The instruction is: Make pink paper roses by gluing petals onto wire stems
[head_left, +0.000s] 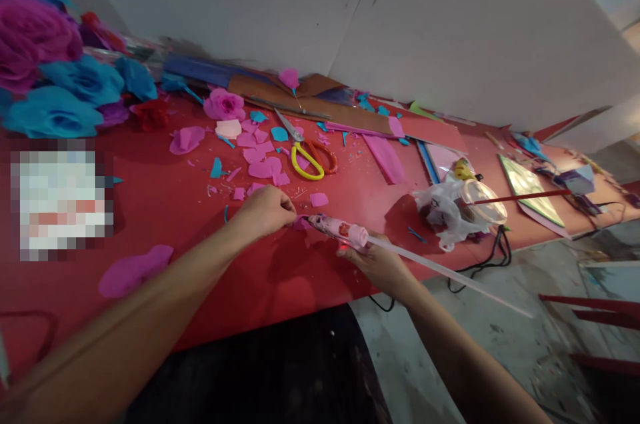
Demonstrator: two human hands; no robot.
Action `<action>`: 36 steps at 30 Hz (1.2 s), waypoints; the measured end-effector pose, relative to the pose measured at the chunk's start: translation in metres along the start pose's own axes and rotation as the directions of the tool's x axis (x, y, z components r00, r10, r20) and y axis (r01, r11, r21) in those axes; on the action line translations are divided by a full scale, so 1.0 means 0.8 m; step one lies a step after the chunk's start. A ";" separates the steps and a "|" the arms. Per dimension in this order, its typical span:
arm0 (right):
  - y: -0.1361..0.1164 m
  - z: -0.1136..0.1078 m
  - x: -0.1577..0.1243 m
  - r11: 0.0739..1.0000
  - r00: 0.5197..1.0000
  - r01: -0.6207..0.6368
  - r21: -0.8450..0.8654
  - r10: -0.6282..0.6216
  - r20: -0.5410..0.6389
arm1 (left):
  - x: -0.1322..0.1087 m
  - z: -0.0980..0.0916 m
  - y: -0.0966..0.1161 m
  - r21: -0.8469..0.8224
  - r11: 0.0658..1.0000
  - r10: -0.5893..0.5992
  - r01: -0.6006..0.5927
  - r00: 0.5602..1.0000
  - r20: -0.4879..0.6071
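Observation:
My right hand (373,261) is wrapped round a pink hot glue gun (343,231), with a long clear glue stick (450,272) jutting from its back. The gun's dark nozzle points left, at a small magenta paper petal (301,222). My left hand (267,214) pinches that petal by its edge, close above the table. Scissors (307,156) with one yellow and one orange handle lie open just beyond my hands. Loose pink petals (267,169) are scattered beside them. A larger magenta paper piece (136,271) rests near my left forearm.
Finished blue paper flowers (55,111) and a big magenta one (35,41) crowd the far left of the red table (200,317). Brown paper (320,107) lies along the wall. To the right are a plastic bag (440,211), a round tub (485,203) and a black cord (493,261).

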State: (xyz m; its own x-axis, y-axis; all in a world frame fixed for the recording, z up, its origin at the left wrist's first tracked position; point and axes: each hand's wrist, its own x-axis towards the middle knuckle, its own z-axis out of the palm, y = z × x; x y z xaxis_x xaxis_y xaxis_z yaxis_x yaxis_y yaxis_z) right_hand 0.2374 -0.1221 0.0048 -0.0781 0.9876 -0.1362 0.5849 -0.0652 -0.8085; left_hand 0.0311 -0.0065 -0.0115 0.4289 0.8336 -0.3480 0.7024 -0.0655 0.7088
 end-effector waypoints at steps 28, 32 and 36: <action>0.000 -0.029 -0.022 0.967 0.985 -0.019 -0.252 0.061 0.160 | 0.000 -0.002 -0.001 -0.066 0.998 0.011 -0.011 1.000 -0.004; -0.006 -0.050 -0.007 0.948 1.000 0.021 -0.319 -0.021 0.002 | -0.008 -0.033 -0.002 -0.237 0.971 -0.041 0.013 0.993 -0.114; 0.014 -0.065 0.045 0.863 0.933 0.076 -0.499 -0.238 -0.270 | -0.016 -0.082 -0.019 -0.490 0.871 -0.155 -0.044 0.920 -0.359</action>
State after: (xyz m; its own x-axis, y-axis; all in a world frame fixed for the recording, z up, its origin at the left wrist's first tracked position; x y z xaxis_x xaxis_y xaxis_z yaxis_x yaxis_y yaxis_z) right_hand 0.2829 -0.0794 0.0208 0.0059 0.9755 0.2199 0.9018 0.0898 -0.4226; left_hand -0.0221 0.0196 0.0228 0.0820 0.9743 -0.2100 0.3143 0.1747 0.9331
